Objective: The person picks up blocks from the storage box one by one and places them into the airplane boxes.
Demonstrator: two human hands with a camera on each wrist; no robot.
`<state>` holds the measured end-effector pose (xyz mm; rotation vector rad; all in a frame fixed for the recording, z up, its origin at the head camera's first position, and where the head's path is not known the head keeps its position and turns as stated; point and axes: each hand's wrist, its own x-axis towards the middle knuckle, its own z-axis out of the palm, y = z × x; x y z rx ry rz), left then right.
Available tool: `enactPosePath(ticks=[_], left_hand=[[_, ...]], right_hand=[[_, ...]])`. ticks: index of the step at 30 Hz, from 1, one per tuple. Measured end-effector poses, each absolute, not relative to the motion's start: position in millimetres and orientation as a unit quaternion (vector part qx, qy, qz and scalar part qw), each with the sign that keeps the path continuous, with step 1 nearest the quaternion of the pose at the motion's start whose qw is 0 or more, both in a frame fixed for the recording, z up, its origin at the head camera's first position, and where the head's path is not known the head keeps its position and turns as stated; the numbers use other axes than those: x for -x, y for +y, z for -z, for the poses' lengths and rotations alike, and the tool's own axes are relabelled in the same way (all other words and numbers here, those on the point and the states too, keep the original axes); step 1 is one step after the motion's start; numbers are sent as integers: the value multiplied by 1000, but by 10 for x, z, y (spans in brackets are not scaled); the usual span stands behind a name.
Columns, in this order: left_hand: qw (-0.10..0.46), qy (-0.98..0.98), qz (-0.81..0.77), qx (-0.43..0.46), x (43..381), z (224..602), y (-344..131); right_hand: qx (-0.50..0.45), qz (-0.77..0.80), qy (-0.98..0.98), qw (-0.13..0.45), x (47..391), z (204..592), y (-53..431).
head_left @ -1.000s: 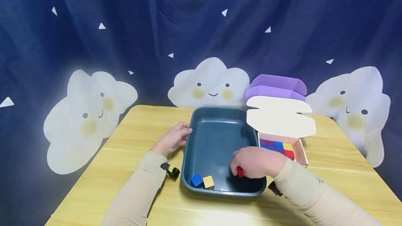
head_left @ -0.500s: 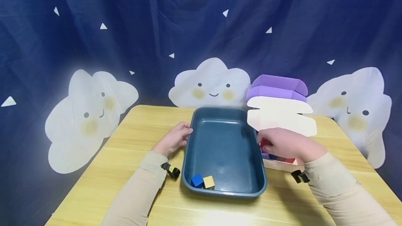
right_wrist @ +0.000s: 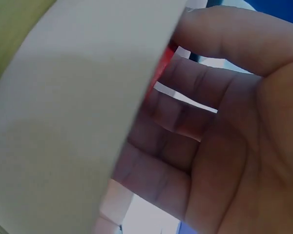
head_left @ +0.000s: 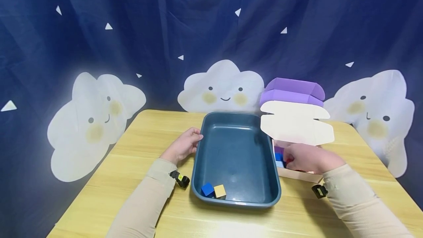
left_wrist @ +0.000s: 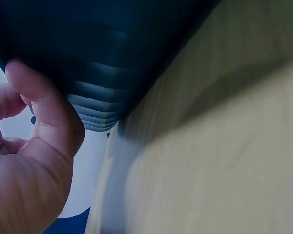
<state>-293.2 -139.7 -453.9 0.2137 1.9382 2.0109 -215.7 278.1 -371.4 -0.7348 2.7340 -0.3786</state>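
Observation:
My left hand (head_left: pixel 185 144) holds the left rim of a dark blue-green tray (head_left: pixel 231 157); in the left wrist view its thumb touches the tray's side. A blue cube (head_left: pixel 208 190) and a yellow cube (head_left: pixel 219 191) sit in the tray's near left corner. Inside an open cardboard box (head_left: pixel 295 174) right of the tray, my right hand (head_left: pixel 308 157) pinches a red cube (head_left: pixel 288 161), mostly covered by the fingers. In the right wrist view, the box wall (right_wrist: pixel 73 112) hides the fingertips and part of the red cube (right_wrist: pixel 162 68). Blue cubes (head_left: pixel 278 157) show beside the hand.
The box's white lid (head_left: pixel 295 124), with purple flaps (head_left: pixel 292 93), stands raised behind the right hand and overlaps the tray's far right side. A pale wooden table (head_left: pixel 148 131) lies under everything. A dark blue cloud-patterned curtain (head_left: pixel 158 28) hangs behind it.
My right hand has carried the red cube from the tray's near right part over to the box, then lowered it inside. The left hand and the tray have stayed in place.

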Motion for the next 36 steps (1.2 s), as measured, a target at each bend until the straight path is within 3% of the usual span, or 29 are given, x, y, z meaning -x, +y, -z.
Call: enactPosePath(ticks=[5, 25, 32, 36], left_hand=[[170, 684, -706, -69, 2928, 4520, -1395], [169, 684, -706, -75, 2909, 4515, -1396], [170, 684, -706, -77, 2919, 4514, -1404], [171, 681, -708, -76, 2923, 4510, -1403]], right_hand=[[292, 117, 941, 126, 2192, 3747, 2766], [298, 145, 940, 82, 2150, 3638, 2791], [344, 136, 929, 24, 2113, 3479, 2604], [358, 138, 923, 24, 2043, 3337, 2417]])
